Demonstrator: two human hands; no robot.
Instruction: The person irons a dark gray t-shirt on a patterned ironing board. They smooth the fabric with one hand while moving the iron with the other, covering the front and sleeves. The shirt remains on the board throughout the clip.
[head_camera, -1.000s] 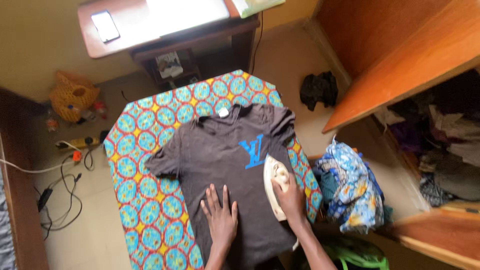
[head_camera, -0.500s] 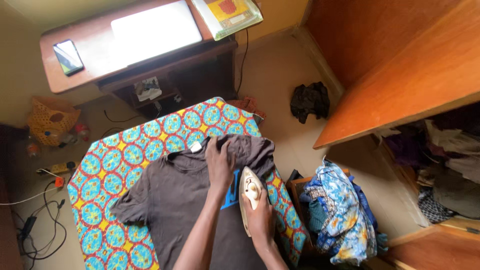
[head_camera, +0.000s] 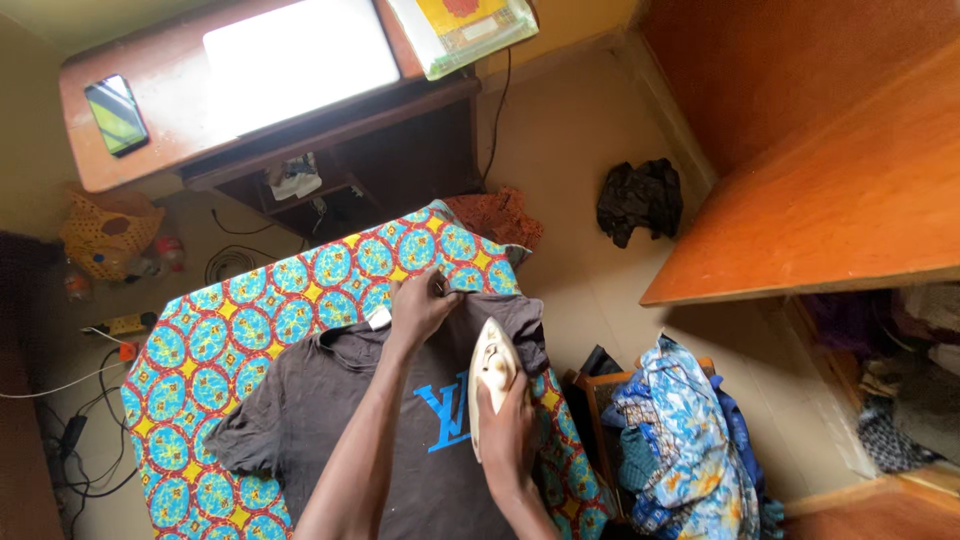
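A dark grey T-shirt (head_camera: 330, 410) with a blue print lies flat on a board covered in a bright patterned cloth (head_camera: 260, 320). My left hand (head_camera: 420, 305) grips the shirt at its collar and shoulder, near a small white tag. My right hand (head_camera: 508, 440) holds a cream electric iron (head_camera: 490, 372), pressed on the shirt's upper right side with its tip pointing toward the shoulder.
A wooden desk (head_camera: 180, 140) with a phone (head_camera: 115, 113) stands beyond the board. A pile of blue patterned clothes (head_camera: 690, 430) sits at the right, a dark garment (head_camera: 640, 198) lies on the floor, and cables with a power strip (head_camera: 125, 325) lie at the left. A wooden wardrobe (head_camera: 840, 180) fills the right.
My left hand went from lying flat on the shirt's lower part up to its collar. The iron has slid up toward the shoulder, uncovering the blue print.
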